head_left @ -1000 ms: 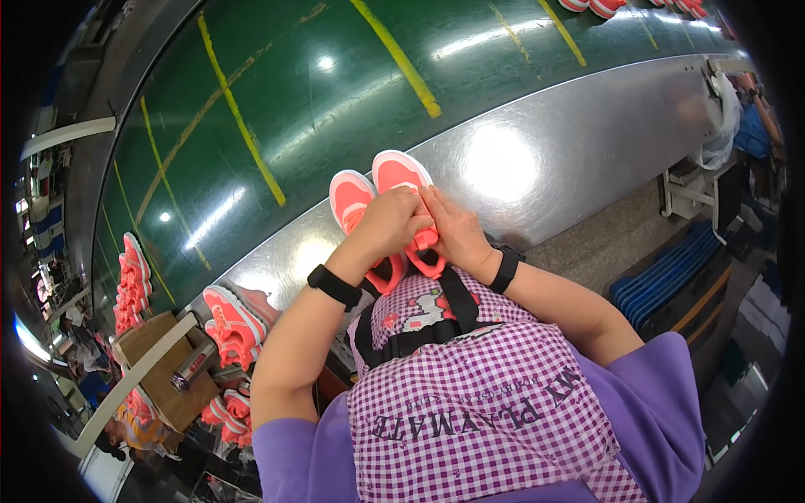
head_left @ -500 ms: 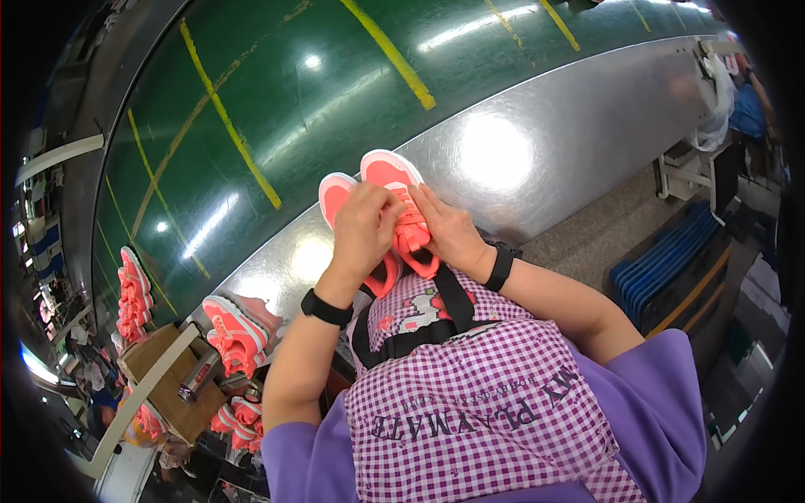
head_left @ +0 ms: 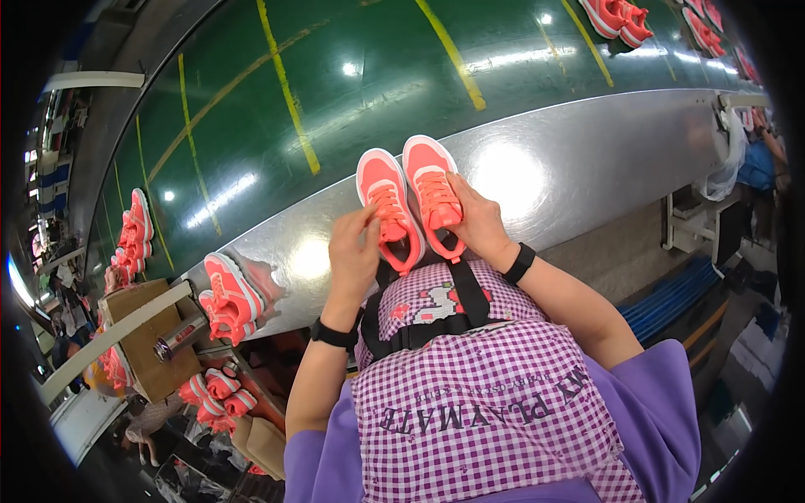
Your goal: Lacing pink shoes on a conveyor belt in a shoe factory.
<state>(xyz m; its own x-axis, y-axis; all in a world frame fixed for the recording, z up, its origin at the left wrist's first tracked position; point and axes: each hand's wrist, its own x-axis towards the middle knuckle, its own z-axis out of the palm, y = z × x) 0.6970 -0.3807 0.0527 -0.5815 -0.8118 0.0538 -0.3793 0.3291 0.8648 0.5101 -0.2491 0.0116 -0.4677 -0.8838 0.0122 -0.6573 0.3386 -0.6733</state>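
Two coral-pink sneakers with white soles stand side by side on the metal ledge, toes pointing away from me. My right hand (head_left: 483,220) grips the outer side of the right sneaker (head_left: 434,172), its fingers beside the laces. At the collar side of the left sneaker (head_left: 381,174) is my left hand (head_left: 354,251). Its fingers are curled, with the fingertips and thumb close together by the laces. Whether a lace is between them cannot be made out. Both sneakers are laced, and their heels face my checked apron (head_left: 478,402).
Beyond the metal ledge (head_left: 587,142) runs a green belt (head_left: 377,92) with yellow lines. More coral sneakers stand left on the ledge (head_left: 228,293), on the belt (head_left: 134,235) and far right (head_left: 619,18). A cardboard box (head_left: 147,335) and a white rail (head_left: 117,335) are at left.
My left hand has moved from the right sneaker's laces to the left sneaker, which is now more exposed. My right hand stays on the right sneaker. Sneakers have come into view at the far right.
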